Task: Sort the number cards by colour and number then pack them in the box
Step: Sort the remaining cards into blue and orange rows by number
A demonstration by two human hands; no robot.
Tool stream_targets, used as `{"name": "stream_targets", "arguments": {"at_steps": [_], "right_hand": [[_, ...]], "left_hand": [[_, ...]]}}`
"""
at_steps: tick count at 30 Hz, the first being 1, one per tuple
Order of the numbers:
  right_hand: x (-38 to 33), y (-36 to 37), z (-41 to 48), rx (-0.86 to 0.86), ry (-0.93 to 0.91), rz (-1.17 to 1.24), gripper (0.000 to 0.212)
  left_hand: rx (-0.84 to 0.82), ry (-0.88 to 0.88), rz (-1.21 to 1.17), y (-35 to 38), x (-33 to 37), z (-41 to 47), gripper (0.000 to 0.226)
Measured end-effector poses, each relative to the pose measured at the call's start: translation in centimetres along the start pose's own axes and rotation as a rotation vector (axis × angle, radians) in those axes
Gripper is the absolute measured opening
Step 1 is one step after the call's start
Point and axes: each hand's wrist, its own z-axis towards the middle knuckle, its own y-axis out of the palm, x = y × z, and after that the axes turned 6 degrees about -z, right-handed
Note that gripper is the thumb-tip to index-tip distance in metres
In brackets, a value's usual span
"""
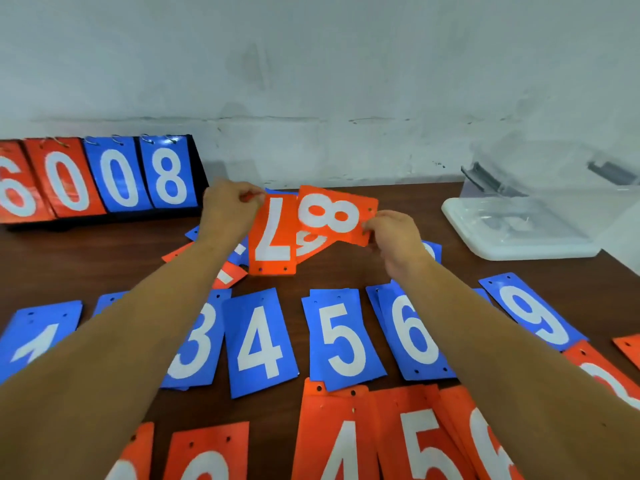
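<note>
over dark table (346,271), orange 7 card (273,237) pinched in left fingers (254,197)

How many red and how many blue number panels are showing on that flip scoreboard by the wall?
Red panels: 2
Blue panels: 2
Total: 4

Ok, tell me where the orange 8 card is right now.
The orange 8 is held up by the right hand at centre, just right of the orange 7 in the left hand, above the blue row.
</note>
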Motion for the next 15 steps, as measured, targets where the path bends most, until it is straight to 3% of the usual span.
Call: {"name": "stream_targets", "arguments": {"at_steps": [4, 10, 15], "right_hand": [[-0.2, -1.3, -3.9, -0.084, 0.099, 0.204, 0.019], [0.6, -2.2, -11.2, -0.164, 0.062, 0.278, 0.03], [0.9, -3.2, -16.3, -0.152, 0.094, 0.399, 0.001]], "left_hand": [[0.08, -0.198, -0.409, -3.5, 2.1, -2.4, 0.009], [0.157, -0.408, -0.508, -6.6, 2.7, -8.6, 0.012], [0.175, -0.53, -0.718, -7.8, 3.1, -14.6, 0.021]]}}
